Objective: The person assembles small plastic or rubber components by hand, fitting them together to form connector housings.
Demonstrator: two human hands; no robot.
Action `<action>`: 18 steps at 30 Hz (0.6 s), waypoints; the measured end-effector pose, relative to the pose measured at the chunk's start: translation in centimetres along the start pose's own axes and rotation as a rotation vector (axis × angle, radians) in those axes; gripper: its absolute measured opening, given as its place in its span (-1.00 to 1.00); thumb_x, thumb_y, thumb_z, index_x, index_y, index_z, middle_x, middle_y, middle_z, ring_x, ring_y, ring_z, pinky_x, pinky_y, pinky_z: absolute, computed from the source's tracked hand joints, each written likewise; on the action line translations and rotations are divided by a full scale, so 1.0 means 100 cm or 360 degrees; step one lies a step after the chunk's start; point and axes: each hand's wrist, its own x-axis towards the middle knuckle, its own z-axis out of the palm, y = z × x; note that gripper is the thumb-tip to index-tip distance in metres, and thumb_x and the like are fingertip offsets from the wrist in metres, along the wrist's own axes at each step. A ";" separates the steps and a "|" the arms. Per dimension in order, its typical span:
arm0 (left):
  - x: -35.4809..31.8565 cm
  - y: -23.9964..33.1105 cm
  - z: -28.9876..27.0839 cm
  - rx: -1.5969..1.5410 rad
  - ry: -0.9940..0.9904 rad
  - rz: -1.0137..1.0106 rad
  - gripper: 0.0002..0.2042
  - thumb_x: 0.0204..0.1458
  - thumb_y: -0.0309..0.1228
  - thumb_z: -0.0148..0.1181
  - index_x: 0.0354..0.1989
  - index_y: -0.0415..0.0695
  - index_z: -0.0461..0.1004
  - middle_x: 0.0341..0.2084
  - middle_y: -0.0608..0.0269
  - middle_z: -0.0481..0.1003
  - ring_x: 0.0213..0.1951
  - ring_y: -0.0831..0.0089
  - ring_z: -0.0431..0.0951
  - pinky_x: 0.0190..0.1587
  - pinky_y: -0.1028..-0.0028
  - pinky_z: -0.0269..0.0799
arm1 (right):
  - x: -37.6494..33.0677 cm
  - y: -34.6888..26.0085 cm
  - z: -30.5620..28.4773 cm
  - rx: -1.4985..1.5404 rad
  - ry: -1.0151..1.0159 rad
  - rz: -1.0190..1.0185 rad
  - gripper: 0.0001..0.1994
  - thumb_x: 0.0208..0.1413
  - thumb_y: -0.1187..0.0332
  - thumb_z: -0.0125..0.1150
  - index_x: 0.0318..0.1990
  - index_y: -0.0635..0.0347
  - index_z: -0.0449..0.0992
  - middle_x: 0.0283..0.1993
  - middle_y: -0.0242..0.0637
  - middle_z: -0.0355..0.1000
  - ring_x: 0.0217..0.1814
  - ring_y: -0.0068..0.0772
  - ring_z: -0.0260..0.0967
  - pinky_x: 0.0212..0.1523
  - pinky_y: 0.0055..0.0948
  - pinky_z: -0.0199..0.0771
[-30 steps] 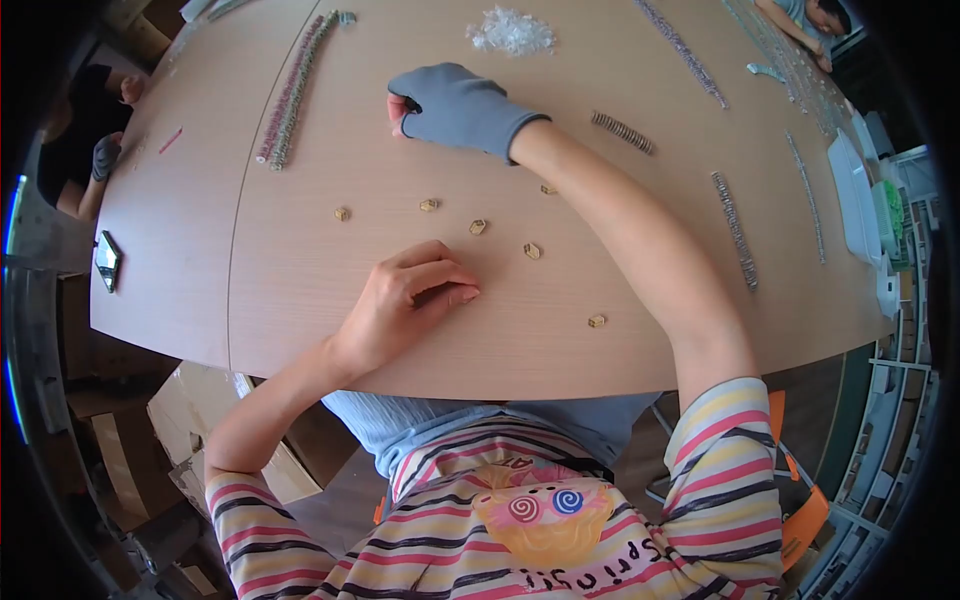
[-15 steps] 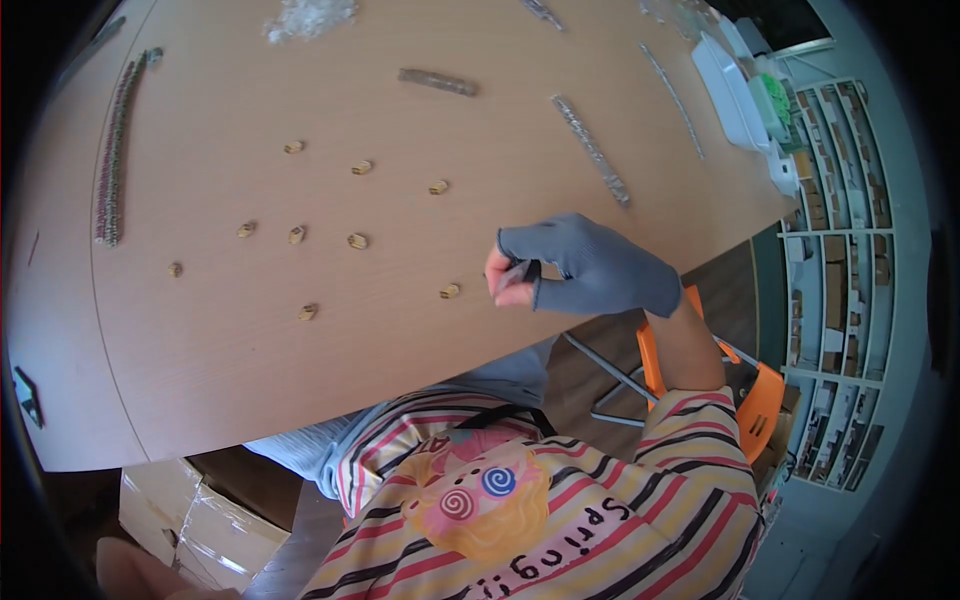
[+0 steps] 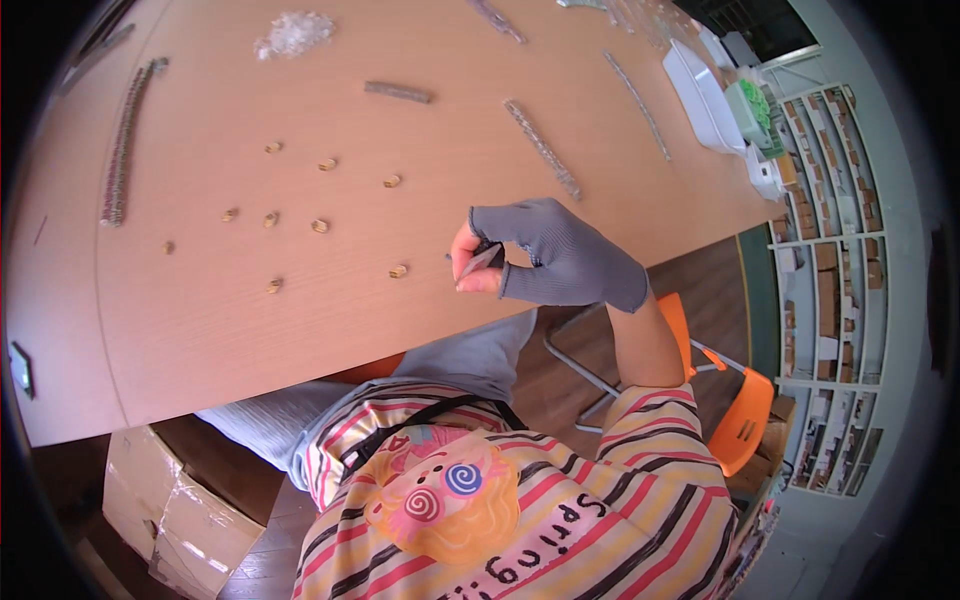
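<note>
My right hand (image 3: 555, 255), in a grey fingerless glove, is raised over the front part of the table. Its thumb and fingertips pinch a small, flat, translucent piece (image 3: 482, 262), whose exact kind I cannot make out. A small dark tip pokes out beyond the fingers. Just left of this hand lies a small gold-brown piece (image 3: 398, 271) with dark marks. Several like it are spread further left on the wooden table (image 3: 200, 340), one of them a gold-brown piece (image 3: 320, 226) near the middle of the group. My left hand is out of the picture.
Long clear-wrapped strips, among them a wrapped strip (image 3: 542, 148), lie further back. A beaded-looking strand (image 3: 128, 150) is at the left, a heap of clear plastic (image 3: 295, 35) behind. White tray (image 3: 703, 98) at the right edge; orange chair (image 3: 740, 420) and cardboard box (image 3: 190, 510) below.
The whole view has shifted a little. My right hand keeps its pinch on the translucent piece. The bit of arm at the lower left has gone out of the picture.
</note>
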 end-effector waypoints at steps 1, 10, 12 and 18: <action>0.005 0.001 0.002 0.0000 -0.0057 -0.0028 -0.86 0.10 -0.44 0.26 -0.18 -0.16 0.56 -0.26 0.18 0.52 -0.14 0.29 0.52 -0.02 0.33 0.41 | 0.002 0.003 0.001 0.0078 0.0002 -0.0050 -0.90 0.13 0.51 0.33 -0.25 0.28 0.51 -0.33 -0.32 0.55 -0.29 -0.57 0.51 -0.20 -0.53 0.50; 0.060 0.026 -0.003 0.0160 -0.0580 -0.0374 -0.85 0.02 -0.46 0.33 -0.24 -0.18 0.56 -0.35 0.15 0.49 -0.18 0.26 0.51 -0.09 0.32 0.42 | 0.005 0.041 0.039 0.0364 -0.0091 0.0034 -0.91 0.22 0.49 0.22 -0.19 0.34 0.52 -0.32 -0.31 0.57 -0.27 -0.54 0.52 -0.18 -0.47 0.52; 0.062 0.013 0.003 0.0194 -0.0596 -0.0474 -0.84 0.01 -0.47 0.35 -0.25 -0.19 0.57 -0.37 0.14 0.48 -0.19 0.26 0.51 -0.11 0.31 0.42 | 0.008 0.054 0.044 0.0273 -0.0121 -0.0127 -0.90 0.22 0.48 0.23 -0.18 0.33 0.52 -0.32 -0.29 0.57 -0.27 -0.50 0.53 -0.18 -0.45 0.52; 0.002 -0.070 0.025 0.0432 -0.0813 -0.0989 -0.63 -0.11 -0.32 0.48 -0.12 -0.14 0.58 -0.36 0.19 0.47 -0.16 0.20 0.51 -0.09 0.28 0.42 | 0.022 0.052 0.065 -0.0384 0.0170 -0.0214 -0.90 0.20 0.47 0.23 -0.21 0.31 0.51 -0.32 -0.16 0.55 -0.33 -0.28 0.51 -0.24 -0.40 0.49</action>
